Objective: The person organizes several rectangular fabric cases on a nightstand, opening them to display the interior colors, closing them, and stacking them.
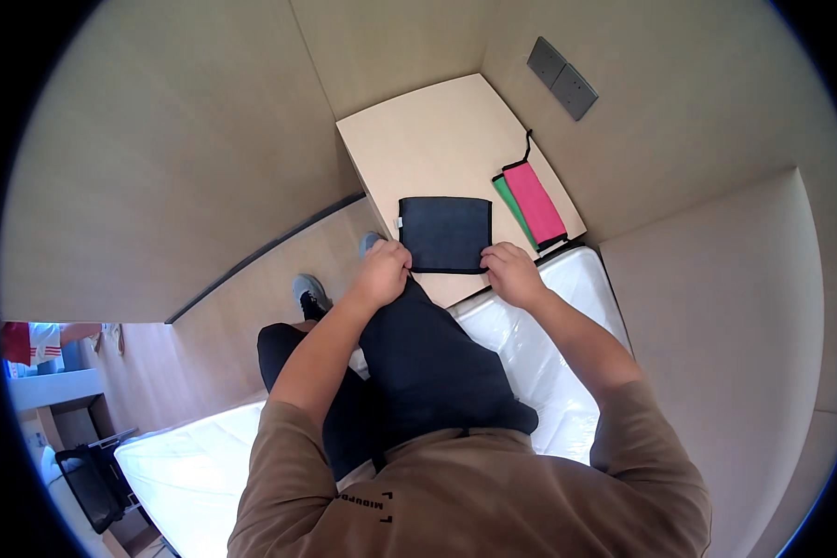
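A dark grey rectangular cloth [446, 234] with black edging and a small white tag lies spread on the pale wooden table [418, 130]. My left hand [384, 268] pinches its near left corner, fingers closed. At the near right corner, my right hand [513, 272] has its fingers closed on the edge. To the right of the cloth lies a folded pink cloth [535, 203] with black trim, partly over a green cloth [509, 206]. A short black cord sticks out at their far end.
I sit on a plastic-wrapped white mattress [558, 344] against the table's near edge. A grey double socket plate [562, 78] is on the right wall. Wood panels enclose the table at the back and left. At the far left are another person's legs and a black chair [88, 488].
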The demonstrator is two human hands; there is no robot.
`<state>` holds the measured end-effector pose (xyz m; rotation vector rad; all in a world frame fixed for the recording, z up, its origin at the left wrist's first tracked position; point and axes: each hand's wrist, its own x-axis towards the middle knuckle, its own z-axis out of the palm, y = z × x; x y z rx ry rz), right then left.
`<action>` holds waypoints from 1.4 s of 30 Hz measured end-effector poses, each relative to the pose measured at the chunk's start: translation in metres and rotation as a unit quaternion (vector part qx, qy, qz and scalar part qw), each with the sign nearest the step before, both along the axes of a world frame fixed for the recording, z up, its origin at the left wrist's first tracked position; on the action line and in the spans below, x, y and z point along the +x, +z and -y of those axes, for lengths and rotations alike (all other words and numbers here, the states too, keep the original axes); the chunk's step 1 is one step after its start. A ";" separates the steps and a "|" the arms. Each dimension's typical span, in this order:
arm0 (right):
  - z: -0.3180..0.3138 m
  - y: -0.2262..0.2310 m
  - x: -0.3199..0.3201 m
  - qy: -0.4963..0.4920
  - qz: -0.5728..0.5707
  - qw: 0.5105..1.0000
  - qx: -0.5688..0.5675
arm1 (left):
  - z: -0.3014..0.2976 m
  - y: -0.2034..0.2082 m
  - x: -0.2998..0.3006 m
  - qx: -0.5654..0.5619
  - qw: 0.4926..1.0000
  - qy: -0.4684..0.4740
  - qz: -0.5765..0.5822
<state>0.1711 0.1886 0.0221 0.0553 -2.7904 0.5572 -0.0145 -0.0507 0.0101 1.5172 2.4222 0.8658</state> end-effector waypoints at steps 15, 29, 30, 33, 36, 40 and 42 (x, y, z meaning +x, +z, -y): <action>-0.025 0.014 -0.077 -0.248 0.077 0.964 -0.059 | -0.052 0.017 -0.037 0.094 0.942 0.316 -0.057; -0.010 0.005 -0.104 -0.363 0.188 0.799 -0.441 | -0.052 -0.048 -0.017 0.091 0.855 0.382 0.339; 0.000 0.012 -0.105 -0.374 0.175 0.757 -0.506 | -0.049 -0.048 -0.014 0.102 0.878 0.400 0.241; 0.004 0.012 -0.091 -0.378 0.191 0.721 -0.549 | -0.050 -0.039 -0.007 0.175 0.905 0.357 0.152; -0.005 -0.011 -0.074 -0.329 0.191 0.893 -0.240 | -0.062 -0.037 -0.001 0.202 0.912 0.311 0.177; 0.018 0.001 -0.071 -0.335 0.096 0.931 -0.107 | -0.050 -0.037 -0.003 0.092 0.922 0.359 0.116; 0.015 0.006 -0.071 -0.277 0.022 0.959 -0.063 | -0.051 -0.037 -0.006 0.040 0.892 0.411 0.183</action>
